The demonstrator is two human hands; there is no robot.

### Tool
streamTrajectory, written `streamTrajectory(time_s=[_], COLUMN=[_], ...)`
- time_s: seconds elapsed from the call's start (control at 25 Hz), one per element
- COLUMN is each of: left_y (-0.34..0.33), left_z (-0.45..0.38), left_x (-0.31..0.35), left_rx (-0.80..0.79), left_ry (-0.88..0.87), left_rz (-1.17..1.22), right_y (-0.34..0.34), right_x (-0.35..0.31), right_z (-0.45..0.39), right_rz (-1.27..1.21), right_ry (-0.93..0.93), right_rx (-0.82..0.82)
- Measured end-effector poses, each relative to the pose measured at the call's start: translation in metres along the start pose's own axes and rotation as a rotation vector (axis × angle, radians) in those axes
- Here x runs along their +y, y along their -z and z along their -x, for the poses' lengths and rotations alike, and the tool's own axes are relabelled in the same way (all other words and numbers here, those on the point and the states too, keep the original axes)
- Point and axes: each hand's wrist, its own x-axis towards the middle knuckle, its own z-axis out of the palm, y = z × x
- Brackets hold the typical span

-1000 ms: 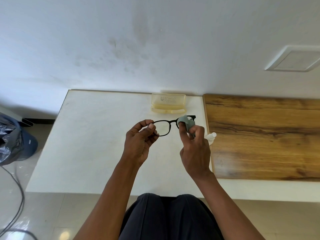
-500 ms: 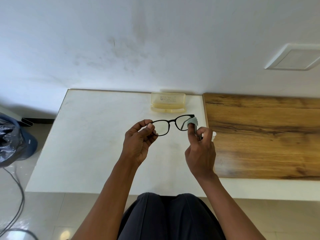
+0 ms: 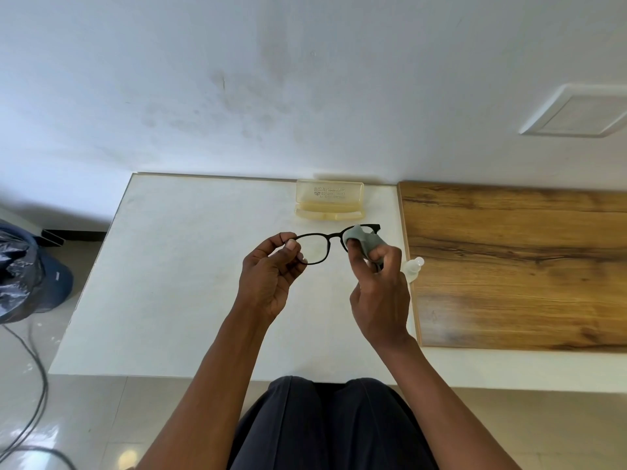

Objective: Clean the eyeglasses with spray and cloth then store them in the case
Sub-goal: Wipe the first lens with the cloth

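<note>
So nearest the camera it's just dark trousers [image 3: 332,425] and two forearms reaching out over the white bench [image 3: 176,266]. The left hand [image 3: 268,276] has its thumb and fingers curled in a pinch on the left end of the black-framed eyeglasses [image 3: 320,244], right at the corner of that lens, holding them up above the bench with the front facing roughly toward the camera. The right hand [image 3: 378,293] is clamped on a grey cloth [image 3: 363,237], thumb on the near side and fingers behind, and the cloth is wrapped over the right lens so most of that lens is covered. So the glasses basically hang between the two hands, left lens bare, right lens inside the cloth.

Just past the right hand, peeking out by the knuckles, there's a small white spray bottle [image 3: 414,268] lying about where the white surface meets the wooden board [image 3: 515,266]. Most of it is hidden behind the hand.

Further back, near the wall [image 3: 237,79], sits the yellowish see-through case [image 3: 329,200]. It's open, lid standing up with some print on it that I can't read, and the tray part looks like it has nothing in it.

Off to the left on the floor there's a dark bin with a bag [image 3: 23,273] and a cable [image 3: 37,395].
</note>
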Motion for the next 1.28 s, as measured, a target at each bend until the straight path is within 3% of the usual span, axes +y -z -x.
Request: streamTrajectory(time_s=[0.2, 0.56, 1.08, 1.28], left_y=[0.002, 0.002, 0.002, 0.003], left_z=[0.0, 0.0, 0.0, 0.001], left_x=[0.0, 0.0, -0.004, -0.004], left_rx=[0.002, -0.013, 0.025, 0.019], left_ry=[0.009, -0.002, -0.012, 0.003], left_rz=[0.014, -0.007, -0.052, -0.039], right_y=[0.003, 0.004, -0.002, 0.002], right_x=[0.005, 0.007, 0.009, 0.018], right_z=[0.011, -0.011, 0.018, 0.017], right_rz=[0.041, 0.013, 0.099, 0.06], right_ry=[0.033, -0.083, 0.054, -0.037], right_rx=[-0.011, 0.006, -0.064, -0.057])
